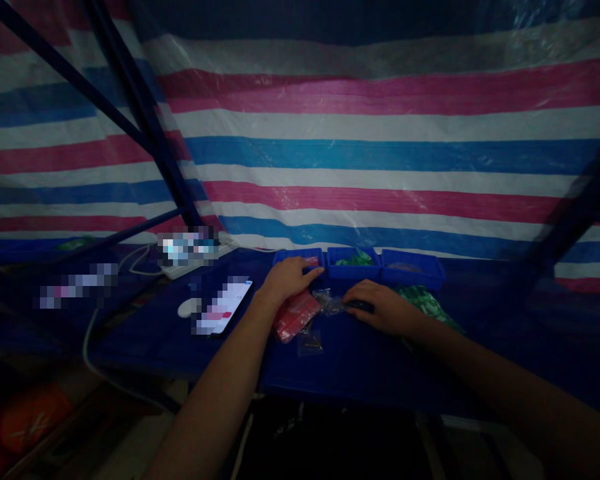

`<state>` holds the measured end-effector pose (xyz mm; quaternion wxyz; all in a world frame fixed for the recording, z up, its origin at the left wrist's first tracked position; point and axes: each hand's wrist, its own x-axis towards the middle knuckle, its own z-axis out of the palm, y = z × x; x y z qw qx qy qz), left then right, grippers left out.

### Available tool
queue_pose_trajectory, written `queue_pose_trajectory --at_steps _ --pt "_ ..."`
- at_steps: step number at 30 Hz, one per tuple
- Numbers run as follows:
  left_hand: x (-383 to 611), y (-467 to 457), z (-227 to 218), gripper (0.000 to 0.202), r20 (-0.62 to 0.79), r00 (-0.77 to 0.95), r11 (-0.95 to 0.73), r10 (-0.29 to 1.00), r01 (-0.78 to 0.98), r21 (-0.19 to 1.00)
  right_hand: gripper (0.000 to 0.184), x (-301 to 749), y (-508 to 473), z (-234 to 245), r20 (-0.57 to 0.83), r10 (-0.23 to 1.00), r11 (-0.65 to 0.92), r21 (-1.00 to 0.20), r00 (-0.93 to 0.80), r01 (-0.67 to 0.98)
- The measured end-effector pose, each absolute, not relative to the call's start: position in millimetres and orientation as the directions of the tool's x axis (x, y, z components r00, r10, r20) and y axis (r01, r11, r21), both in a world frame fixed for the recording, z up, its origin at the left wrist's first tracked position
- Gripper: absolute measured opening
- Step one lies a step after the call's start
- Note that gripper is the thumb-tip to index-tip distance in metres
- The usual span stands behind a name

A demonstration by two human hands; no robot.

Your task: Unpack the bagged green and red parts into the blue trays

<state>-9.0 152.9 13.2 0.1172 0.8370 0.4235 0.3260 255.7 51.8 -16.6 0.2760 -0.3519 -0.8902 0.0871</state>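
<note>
My left hand [291, 277] reaches over the front edge of the left blue bin [280, 257], its thumb apart from the fingers. The fingertips are near red packets inside that bin; nothing shows in its grasp. Under and beside the wrist lies a pile of red plastic packets [296, 317]. My right hand [380, 307] is closed around a small black object [361, 305], whose kind is too dark to tell. Clear little bags [330, 302] lie between the hands. Closer to me is another clear bag with small brass-coloured pieces [311, 343].
A middle bin [354, 271] holds green packets, and a right bin [413, 272] stands beside it. Green packets [425, 303] lie by my right forearm. To the left are a lit phone [233, 303], a white round object [189, 307] and a power strip [200, 260] with cables. A striped sheet [380, 153] hangs behind.
</note>
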Motion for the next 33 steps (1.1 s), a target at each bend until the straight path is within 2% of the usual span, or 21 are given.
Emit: queue_pose_trajectory --at_steps 2,5,9,14,18,26,30,33 --pt "-5 147 18 0.039 0.439 0.457 -0.623 0.774 0.675 0.395 0.023 256 53 -16 0.439 0.677 0.734 -0.336 -0.592 0.590" --pt "3 137 29 0.034 0.525 0.452 -0.656 0.721 0.688 0.309 0.021 257 53 -15 0.440 0.667 0.741 -0.309 -0.601 0.596" --pt "14 123 38 0.031 0.613 0.501 -0.757 0.610 0.597 0.265 0.018 259 55 -13 0.429 0.679 0.729 -0.298 -0.596 0.616" --pt "26 113 34 0.028 0.582 0.618 -0.846 0.529 0.435 0.307 0.014 264 55 -11 0.405 0.729 0.680 -0.327 -0.552 0.656" --pt "31 111 27 0.027 0.556 0.671 -0.872 0.490 0.371 0.320 0.034 264 52 -10 0.380 0.758 0.650 -0.380 -0.529 0.658" --pt "37 107 23 0.022 0.538 0.680 -0.858 0.499 0.303 0.414 0.026 265 55 -10 0.402 0.779 0.626 -0.477 -0.480 0.617" --pt "38 104 20 0.024 0.534 0.641 -0.827 0.551 0.333 0.454 0.027 267 59 -10 0.477 0.821 0.562 -0.579 -0.314 0.590" --pt "40 102 17 0.040 0.486 0.624 -0.770 0.612 0.330 0.546 0.038 267 59 -8 0.505 0.847 0.516 -0.708 -0.166 0.482"
